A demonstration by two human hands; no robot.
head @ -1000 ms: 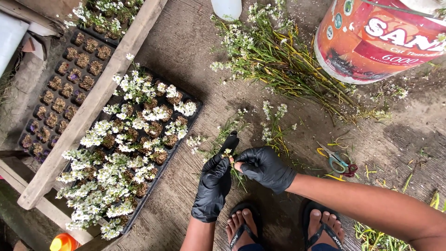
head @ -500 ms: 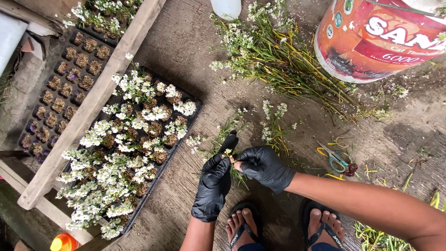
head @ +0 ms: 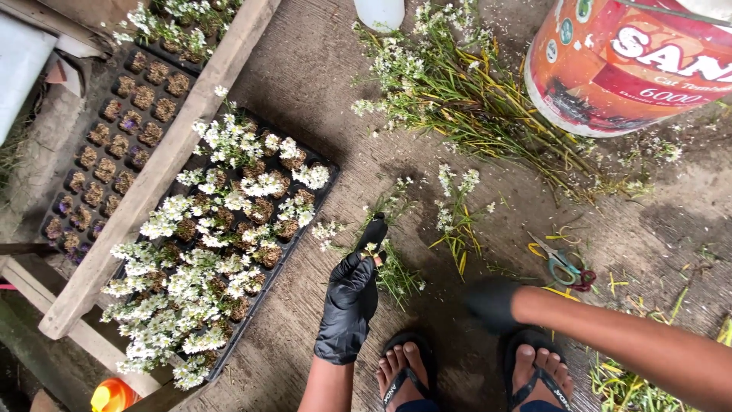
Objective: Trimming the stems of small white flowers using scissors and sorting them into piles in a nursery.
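Note:
My left hand (head: 349, 301), in a black glove, pinches a small white-flowered cutting (head: 373, 248) between thumb and forefinger, just right of a black seedling tray (head: 284, 263). White flower sprigs (head: 206, 259) stand in most of the tray's cells. My right hand (head: 490, 303), also gloved in black, is blurred and low on the floor, apart from the cutting and left of the scissors (head: 564, 267). Its fingers cannot be made out. A few loose cuttings (head: 456, 217) lie between the hands and a big heap of flower stems (head: 465, 99).
A wooden plank (head: 152, 187) crosses between the filled tray and a second tray (head: 114, 145) holding only soil plugs. An orange-and-white paint bucket (head: 633, 61) stands at top right, a white container (head: 379, 11) at top. My sandalled feet (head: 404, 374) are below.
My right hand has let go of the cutting and swung down and right, away from the left hand. The left hand still holds the cutting in the same spot.

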